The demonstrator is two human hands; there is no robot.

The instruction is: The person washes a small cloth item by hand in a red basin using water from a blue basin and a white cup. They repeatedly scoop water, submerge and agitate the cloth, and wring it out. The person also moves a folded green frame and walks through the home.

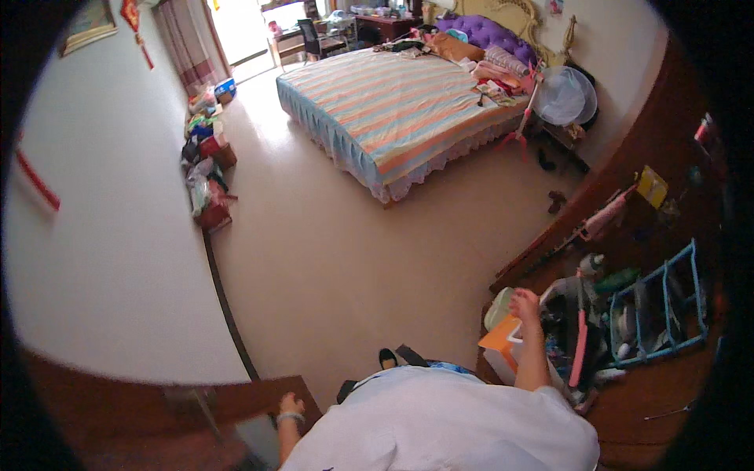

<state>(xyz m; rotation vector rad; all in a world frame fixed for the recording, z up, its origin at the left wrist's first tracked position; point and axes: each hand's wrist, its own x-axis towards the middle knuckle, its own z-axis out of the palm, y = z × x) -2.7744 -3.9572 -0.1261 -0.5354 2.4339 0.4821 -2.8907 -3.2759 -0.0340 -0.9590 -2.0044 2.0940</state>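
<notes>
My left hand (291, 405), with a bracelet at the wrist, is low in the view beside the edge of a brown wooden door or panel (265, 390); whether it touches the wood I cannot tell. My right hand (524, 304) is raised at the right, over a pale green container (499, 309) and an orange and white box (502, 334). Its fingers are partly curled, and whether they hold anything is too blurred to tell. Close to my right forearm lie a pink strip-like thing (579, 347) and a light blue wire rack (639, 356) on a cluttered brown wooden surface.
A bed (406, 100) with a striped cover stands ahead, a covered fan (562, 97) at its right corner. Bags and boxes (215, 215) line the left wall. Dark shoes (555, 202) lie on the floor at right. A chair (318, 42) stands by the bright doorway.
</notes>
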